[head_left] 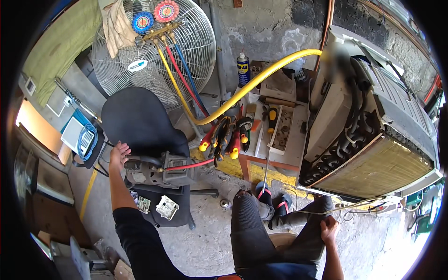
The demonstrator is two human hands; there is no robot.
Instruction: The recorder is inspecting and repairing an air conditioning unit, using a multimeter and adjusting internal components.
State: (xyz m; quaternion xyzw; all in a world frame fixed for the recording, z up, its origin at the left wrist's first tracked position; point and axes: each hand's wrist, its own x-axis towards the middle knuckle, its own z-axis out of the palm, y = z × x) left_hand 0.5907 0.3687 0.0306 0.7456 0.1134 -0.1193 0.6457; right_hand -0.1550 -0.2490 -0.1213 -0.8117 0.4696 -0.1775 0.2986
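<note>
Dull metal machine (149,174), smooth glossy hose (271,67), rough concrete wall (254,28), matt cloth rag (118,27)

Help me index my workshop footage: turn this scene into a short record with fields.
Left hand: open, beside the grey machine; contact unclear
Right hand: against the right leg
On chair: grey machine with red hose
On table: yellow-and-black screwdriver, tray of small parts
At table's left: bunched hand tools
Right side: air-conditioning unit, tubes exposed
Background: fan, blue gauge and red gauge before it
</note>
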